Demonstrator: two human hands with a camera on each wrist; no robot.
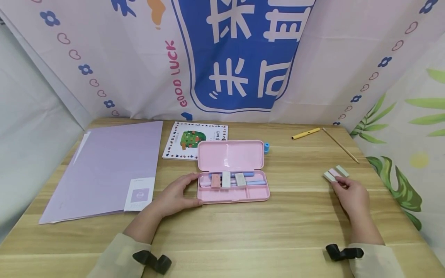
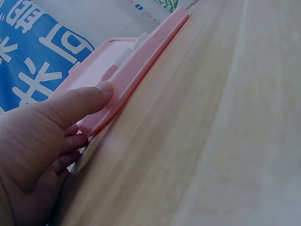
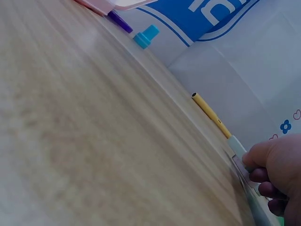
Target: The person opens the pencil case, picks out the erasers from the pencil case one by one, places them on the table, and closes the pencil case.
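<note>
A pink pencil case (image 1: 258, 193) lies with its lid raised in the middle of the table. My left hand (image 1: 175, 195) holds its left end, the thumb (image 2: 101, 94) against the front wall and the fingers around the end. In the case, a pink eraser (image 1: 216, 181), a white eraser (image 1: 226, 180) and a pale grey-green eraser (image 1: 240, 180) lie across several blue and purple pens (image 1: 255, 183). At the right, my right hand (image 1: 352, 195) pinches a whitish eraser (image 1: 328, 177). Close beside it are a pink eraser (image 1: 335, 172) and a pale green eraser (image 1: 342, 170).
A yellow pen (image 1: 306, 133) and a thin wooden pencil (image 1: 340, 145) lie at the back right. Behind the case are a picture booklet (image 1: 174, 144) and a small blue object (image 1: 266, 148). Large lilac sheets (image 1: 111, 166) and a white card (image 1: 139, 193) cover the left side.
</note>
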